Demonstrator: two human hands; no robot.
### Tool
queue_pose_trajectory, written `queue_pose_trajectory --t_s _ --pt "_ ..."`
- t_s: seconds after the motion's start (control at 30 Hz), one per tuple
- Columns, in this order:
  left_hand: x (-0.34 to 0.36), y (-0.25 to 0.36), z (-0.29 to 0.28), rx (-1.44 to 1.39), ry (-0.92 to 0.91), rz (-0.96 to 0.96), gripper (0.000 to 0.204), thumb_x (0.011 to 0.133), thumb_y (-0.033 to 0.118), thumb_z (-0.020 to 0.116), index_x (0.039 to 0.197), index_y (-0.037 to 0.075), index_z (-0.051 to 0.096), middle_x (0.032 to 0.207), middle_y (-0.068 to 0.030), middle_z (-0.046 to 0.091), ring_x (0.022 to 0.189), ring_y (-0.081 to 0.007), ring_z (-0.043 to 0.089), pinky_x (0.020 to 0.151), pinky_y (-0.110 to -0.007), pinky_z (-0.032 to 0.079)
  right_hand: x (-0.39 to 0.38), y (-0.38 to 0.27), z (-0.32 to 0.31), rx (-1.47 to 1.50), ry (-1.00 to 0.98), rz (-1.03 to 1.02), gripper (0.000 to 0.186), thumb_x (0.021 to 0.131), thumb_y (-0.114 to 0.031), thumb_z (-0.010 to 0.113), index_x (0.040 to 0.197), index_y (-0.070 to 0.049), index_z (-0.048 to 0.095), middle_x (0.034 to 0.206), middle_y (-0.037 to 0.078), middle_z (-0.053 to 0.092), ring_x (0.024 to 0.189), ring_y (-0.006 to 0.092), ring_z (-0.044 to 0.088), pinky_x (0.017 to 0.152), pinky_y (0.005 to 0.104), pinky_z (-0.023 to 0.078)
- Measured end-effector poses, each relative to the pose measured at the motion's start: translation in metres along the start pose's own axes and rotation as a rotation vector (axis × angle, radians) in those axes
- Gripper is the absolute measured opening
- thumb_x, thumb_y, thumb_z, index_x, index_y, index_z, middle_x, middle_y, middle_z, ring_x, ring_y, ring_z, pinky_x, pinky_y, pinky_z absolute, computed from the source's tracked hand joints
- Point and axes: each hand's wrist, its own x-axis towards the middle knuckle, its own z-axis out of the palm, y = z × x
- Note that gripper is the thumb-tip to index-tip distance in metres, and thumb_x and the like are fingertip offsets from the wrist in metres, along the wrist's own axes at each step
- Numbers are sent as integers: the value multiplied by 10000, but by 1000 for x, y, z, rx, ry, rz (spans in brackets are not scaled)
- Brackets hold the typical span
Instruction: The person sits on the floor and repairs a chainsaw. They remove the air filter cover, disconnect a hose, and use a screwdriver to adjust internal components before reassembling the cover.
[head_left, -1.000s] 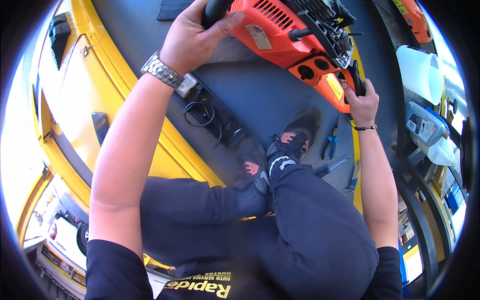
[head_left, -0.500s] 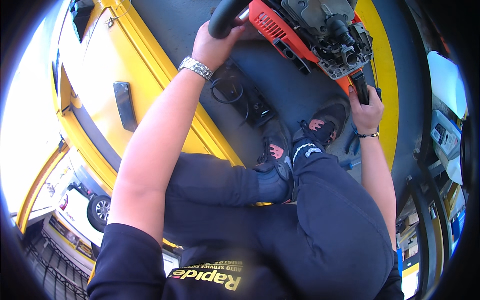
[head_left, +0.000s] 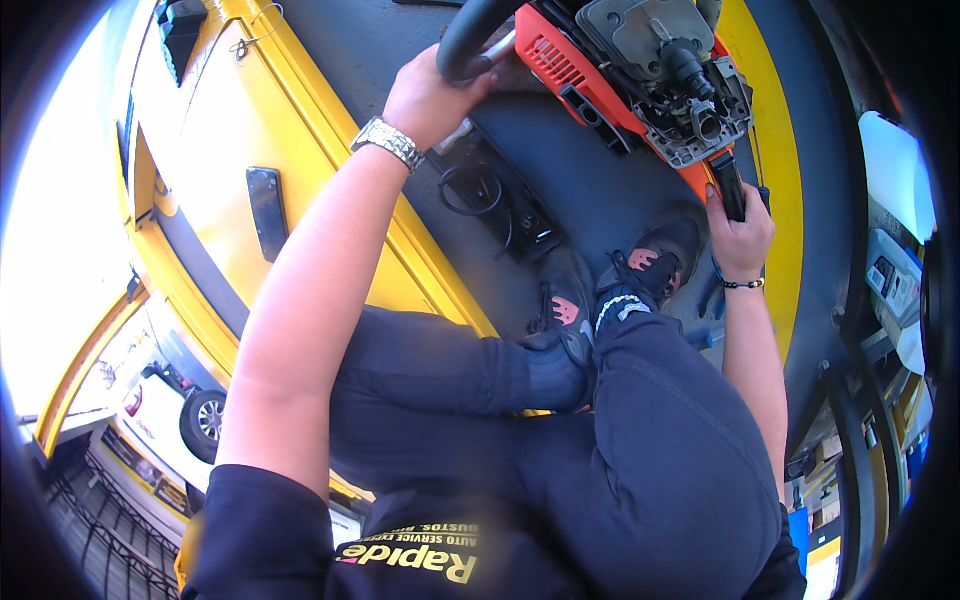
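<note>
An orange and black chainsaw (head_left: 640, 85) with its top cover off is held out in front of me at the upper right, its metal engine parts bare. My left hand (head_left: 432, 102) is closed around its thick black front handle (head_left: 465, 45). On the rear handle (head_left: 728, 185), my right hand (head_left: 742, 240) is wrapped from below, with its thumb along the near side. The saw's far end runs out of the picture at the top.
On the yellow metal ledge (head_left: 330, 165) to my left lies a dark phone (head_left: 267, 213). A black case-like part (head_left: 500, 190) with a looped cable sits on the dark floor by my shoes (head_left: 650, 260). Pale plastic containers (head_left: 893, 275) stand at the far right.
The view has shifted slightly, so the surroundings sit a little further right. Both hands keep the same hold on the chainsaw, which has hardly moved.
</note>
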Motion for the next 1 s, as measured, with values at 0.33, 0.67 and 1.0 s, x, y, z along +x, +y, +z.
queue_pose_trajectory --t_s 0.33,0.67,1.0 --pt "-36 -41 9 458 -286 -208 396 846 242 784 1166 39 667 1157 -206 712 1122 -357 677 968 -443 550 2 -10 -11 -71 35 -65 326 809 -290 840 887 -31 657 761 167 671 704 372 680 638 435 540" --pt "-44 -35 34 558 -155 -191 453 801 235 827 1142 38 605 1157 -172 677 1085 -369 678 919 -454 572 11 -24 -25 -104 69 -93 322 768 -301 840 862 -55 654 740 144 675 675 358 678 604 444 543" --pt "-35 -37 17 628 -224 -185 202 908 212 697 999 32 709 1064 -190 720 1030 -369 697 917 -449 564 37 -16 -63 185 -89 -34 481 881 -503 706 964 -30 680 872 157 685 796 341 703 704 419 562"
